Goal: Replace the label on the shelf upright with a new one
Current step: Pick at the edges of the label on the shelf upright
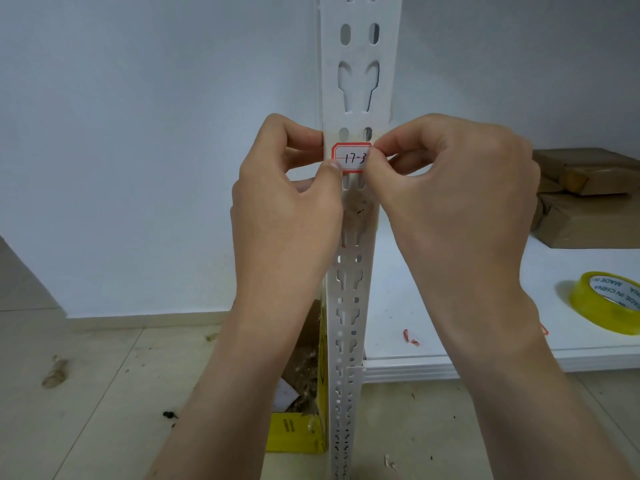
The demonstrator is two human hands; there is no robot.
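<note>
While the red-bordered label (351, 157), marked "17-3", lies on the front of the shelf upright (356, 98), it is pinched at both sides in the head view. The left hand (287, 202) is curled round the upright's edge with its thumb on the label's lower left corner. The right hand (450, 188) nips the right edge between thumb and forefinger.

The step in hand is judged to be fixing the new label. Squaring it and pressing it flat are called for next, perhaps with tape from the yellow roll (604, 303) on the shelf board (450, 351).

On the floor beside the upright's foot, an open yellow box (298, 431) is seen, holding brownish scraps and a white slip.
</note>
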